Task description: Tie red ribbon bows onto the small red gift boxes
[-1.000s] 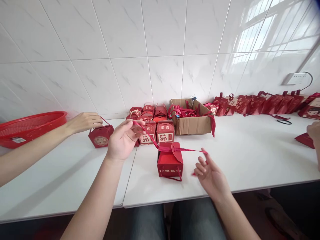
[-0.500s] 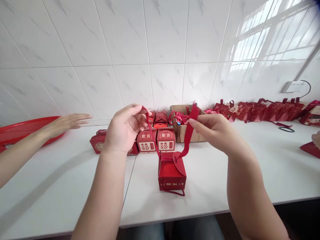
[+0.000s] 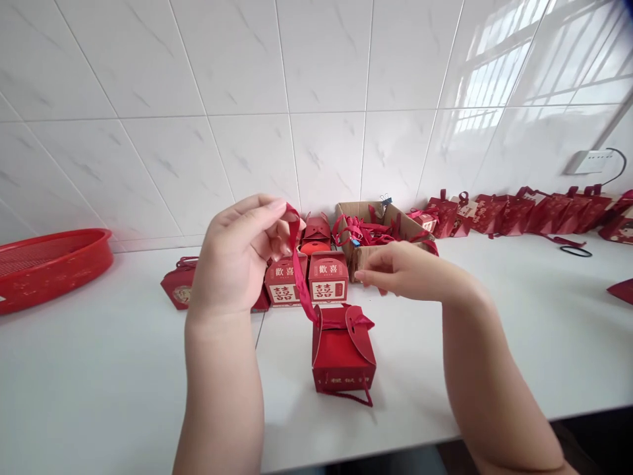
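A small red gift box [image 3: 343,353] stands on the white table in front of me, its top flaps curved together. A red ribbon [image 3: 301,277] threads through the flaps. My left hand [image 3: 247,247] pinches the long end of that ribbon, raised up and left of the box. On the right side, a short end of ribbon [image 3: 364,322] lies against the flap. My right hand [image 3: 395,270] hovers above and right of the box, its fingers curled with tips together and no ribbon visible in them. A red cord [image 3: 353,397] loops at the box's front base.
Behind stand two red-and-cream boxes [image 3: 328,277] with Chinese characters. A cardboard carton [image 3: 415,227] holds tangled red ribbons. A red plastic basket [image 3: 93,264] sits at left, a red box [image 3: 175,290] nearer. Several red bags [image 3: 514,214] line the wall at right, by a black ring [image 3: 576,251].
My right hand has let go of the ribbon and moved slightly lower. The left side of the ribbon is now longer, the right short. Another person's arm at left has gone from view.
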A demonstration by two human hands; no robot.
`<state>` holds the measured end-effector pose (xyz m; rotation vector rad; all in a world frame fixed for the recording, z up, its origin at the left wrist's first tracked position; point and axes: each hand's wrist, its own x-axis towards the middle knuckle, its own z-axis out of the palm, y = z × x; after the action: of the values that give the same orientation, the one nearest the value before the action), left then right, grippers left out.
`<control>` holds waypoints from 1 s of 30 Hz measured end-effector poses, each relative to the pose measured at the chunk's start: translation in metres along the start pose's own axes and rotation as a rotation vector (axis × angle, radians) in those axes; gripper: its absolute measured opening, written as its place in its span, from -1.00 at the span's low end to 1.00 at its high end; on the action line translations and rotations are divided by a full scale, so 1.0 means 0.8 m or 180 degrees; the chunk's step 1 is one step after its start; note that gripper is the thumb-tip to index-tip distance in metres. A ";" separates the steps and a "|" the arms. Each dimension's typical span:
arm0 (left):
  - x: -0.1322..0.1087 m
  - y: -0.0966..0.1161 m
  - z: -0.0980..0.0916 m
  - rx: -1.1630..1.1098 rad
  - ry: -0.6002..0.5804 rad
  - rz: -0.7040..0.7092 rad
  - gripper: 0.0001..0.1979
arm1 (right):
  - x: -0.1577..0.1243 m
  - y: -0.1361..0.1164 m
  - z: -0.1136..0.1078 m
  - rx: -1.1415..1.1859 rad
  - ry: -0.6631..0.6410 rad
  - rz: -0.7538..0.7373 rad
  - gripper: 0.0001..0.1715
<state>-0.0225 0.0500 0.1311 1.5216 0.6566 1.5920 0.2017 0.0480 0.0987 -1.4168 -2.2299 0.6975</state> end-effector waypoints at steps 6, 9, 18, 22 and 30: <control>-0.001 0.003 -0.001 -0.0076 -0.0021 0.0102 -0.86 | -0.015 0.098 0.052 0.0663 -0.2379 0.0412 -0.43; -0.003 0.005 0.003 -0.0202 -0.0059 0.0115 -0.86 | -0.032 0.127 0.096 0.1869 -0.2279 0.0649 -0.38; -0.003 0.004 0.006 -0.0280 0.0021 0.0121 -0.89 | -0.016 0.115 0.157 0.6320 -0.0748 0.2260 -0.56; -0.003 0.003 0.001 -0.0304 -0.0070 0.0230 -0.88 | -0.001 0.106 0.156 0.6559 0.0160 0.1893 -0.77; -0.008 0.009 -0.002 -0.0236 0.0011 0.0240 -0.84 | -0.004 0.080 0.105 0.4587 0.1685 0.0182 -0.76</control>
<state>-0.0262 0.0413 0.1337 1.5048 0.5417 1.6575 0.1996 0.0519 -0.0072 -0.7081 -0.7915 1.3211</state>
